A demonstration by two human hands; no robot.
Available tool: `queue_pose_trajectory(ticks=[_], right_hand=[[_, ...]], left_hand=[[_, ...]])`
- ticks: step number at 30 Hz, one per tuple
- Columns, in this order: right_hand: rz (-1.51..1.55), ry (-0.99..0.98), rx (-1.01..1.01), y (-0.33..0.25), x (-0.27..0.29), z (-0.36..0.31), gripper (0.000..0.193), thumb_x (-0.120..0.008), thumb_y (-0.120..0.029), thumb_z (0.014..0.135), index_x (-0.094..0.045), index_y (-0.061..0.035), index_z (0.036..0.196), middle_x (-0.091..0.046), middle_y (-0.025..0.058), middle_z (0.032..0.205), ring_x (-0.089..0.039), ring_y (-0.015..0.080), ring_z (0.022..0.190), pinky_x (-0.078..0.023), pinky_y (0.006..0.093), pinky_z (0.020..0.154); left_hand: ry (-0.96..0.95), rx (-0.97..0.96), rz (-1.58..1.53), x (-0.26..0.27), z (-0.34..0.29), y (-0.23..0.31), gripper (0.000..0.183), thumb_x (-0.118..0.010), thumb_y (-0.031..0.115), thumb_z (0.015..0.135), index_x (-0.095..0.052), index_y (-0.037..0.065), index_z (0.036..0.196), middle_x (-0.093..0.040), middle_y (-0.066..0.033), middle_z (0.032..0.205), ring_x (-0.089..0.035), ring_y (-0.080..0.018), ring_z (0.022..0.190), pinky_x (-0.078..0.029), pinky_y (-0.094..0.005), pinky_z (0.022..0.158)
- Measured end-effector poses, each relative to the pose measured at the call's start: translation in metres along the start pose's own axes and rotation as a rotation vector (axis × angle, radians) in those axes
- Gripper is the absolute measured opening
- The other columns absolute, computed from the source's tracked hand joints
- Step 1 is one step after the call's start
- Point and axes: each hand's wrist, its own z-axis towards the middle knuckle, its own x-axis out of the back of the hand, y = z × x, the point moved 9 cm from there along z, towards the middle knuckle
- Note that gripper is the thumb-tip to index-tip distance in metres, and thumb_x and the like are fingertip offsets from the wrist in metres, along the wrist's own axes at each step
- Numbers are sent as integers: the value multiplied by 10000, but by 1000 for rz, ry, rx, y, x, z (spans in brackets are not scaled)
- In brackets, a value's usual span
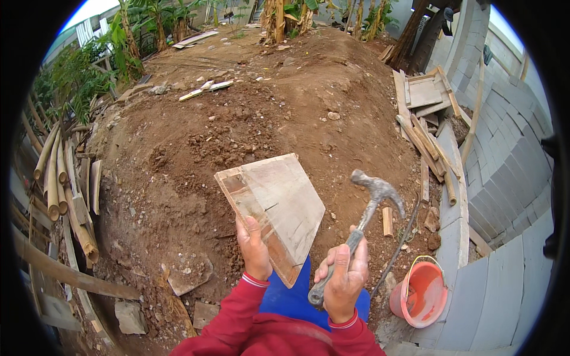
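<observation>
"Holding what, exactly?"

"The left hand [255, 252] is curled on the left edge of a wooden panel [282, 204], four-cornered, with a pale, scuffed face and rough brown edging. The right hand [345, 274] is closed around the grip of a claw hammer [354, 239], its worn metal head right of the panel, not touching it."

"And farther out?"

"Lumpy brown soil [178, 139] spreads under and beyond the panel. To its lower right stands a round red bucket [399, 299] with a thin handle. Well left of the panel lie smooth bamboo poles [52, 190]; far right, flat-faced grey blocks [510, 148] are stacked."
</observation>
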Motion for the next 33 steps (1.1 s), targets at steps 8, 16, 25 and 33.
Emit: queue_pose_trajectory(ticks=[8,16,25,33], right_hand=[[-123,-342,-399,77,-25,-22,382,-525,-212,1081,-486,12,1388,-527,-18,744,-514,38,545,-442,218,448],[-178,5,-57,-8,71,-20,552,-479,-260,1101,-301,18,1543,-518,27,766,-491,86,538,-451,242,470],[-371,-162,-372,53,89,-93,451,-521,-221,1082,-479,42,1446,-533,15,727,-499,74,544,-431,240,478],[-376,67,-222,54,120,-77,440,-539,-206,1073,-465,-1,1456,-536,-3,730,-506,68,535,-439,241,476]], left_hand=[[67,24,97,20,-2,2,519,-521,270,1091,-389,-15,1504,-549,-124,1409,-512,-204,1290,-382,-348,1115],[47,-6,36,1,1,0,527,-505,45,1047,-323,-21,1537,-497,-141,1462,-504,-212,1311,-382,-353,1121],[54,34,95,-17,0,-23,560,-520,-6,1006,-330,-29,1532,-531,-154,1420,-541,-216,1260,-415,-347,1091],[135,52,87,8,-1,-53,523,-513,-26,987,-382,-25,1493,-556,-136,1385,-564,-213,1224,-439,-350,1065]])
